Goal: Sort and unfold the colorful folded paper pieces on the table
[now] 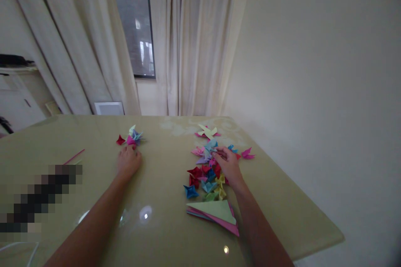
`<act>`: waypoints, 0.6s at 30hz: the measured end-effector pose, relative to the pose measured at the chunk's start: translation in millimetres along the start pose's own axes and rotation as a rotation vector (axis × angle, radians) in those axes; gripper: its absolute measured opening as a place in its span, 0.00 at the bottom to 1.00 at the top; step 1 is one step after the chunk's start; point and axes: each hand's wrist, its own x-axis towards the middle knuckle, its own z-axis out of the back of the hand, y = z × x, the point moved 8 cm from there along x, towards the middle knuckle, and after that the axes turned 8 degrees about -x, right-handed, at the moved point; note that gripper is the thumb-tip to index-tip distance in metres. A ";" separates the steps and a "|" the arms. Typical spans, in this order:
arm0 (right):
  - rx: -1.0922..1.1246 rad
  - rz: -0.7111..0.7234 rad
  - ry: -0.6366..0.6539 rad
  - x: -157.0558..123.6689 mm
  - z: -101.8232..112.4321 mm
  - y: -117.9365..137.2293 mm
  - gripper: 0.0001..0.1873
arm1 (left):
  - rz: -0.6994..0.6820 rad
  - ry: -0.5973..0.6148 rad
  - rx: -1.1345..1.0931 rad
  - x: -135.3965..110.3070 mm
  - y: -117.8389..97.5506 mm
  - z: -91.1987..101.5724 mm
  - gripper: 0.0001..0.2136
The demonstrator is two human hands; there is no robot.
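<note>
My left hand [129, 161] rests on the left part of the table with its fingers curled against a pink origami piece [130, 140]. Around that piece sit a dark red origami piece [120, 140] and a pale blue origami piece [136, 135]. On the right, my right hand [230, 166] reaches over a larger group of coloured origami, thumb and fingers pinched at a light blue origami piece [211, 148]. Below its wrist lie several red, blue, yellow and green pieces, among them a blue star-like one [191, 192].
A stack of folded paper triangles [216, 212] lies near my right forearm. A pale green pinwheel shape [208, 132] is farther back, and a magenta origami piece [248, 154] sits toward the right edge. A thin pink stick [74, 156] lies at left beside a blurred patch. Curtains [200, 41] hang behind the table.
</note>
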 end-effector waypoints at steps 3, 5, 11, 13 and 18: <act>0.041 -0.015 0.069 -5.0 -12.8 2.4 0.19 | -0.099 -0.027 -0.058 -3.3 -9.4 3.9 0.17; 0.033 0.000 0.058 -9.6 -12.3 6.0 0.18 | -0.166 -0.042 -0.107 -6.1 -17.5 6.5 0.13; -0.053 0.080 0.048 -19.0 -14.9 12.9 0.16 | -0.354 -0.094 -0.238 -17.9 -40.6 14.9 0.09; -0.085 0.093 0.072 -21.0 -20.5 14.4 0.15 | -0.484 -0.166 -0.295 -27.9 -54.4 20.7 0.12; -0.165 0.102 0.139 -28.3 -32.4 20.9 0.13 | -0.909 -0.243 -0.383 -76.2 -107.0 23.4 0.10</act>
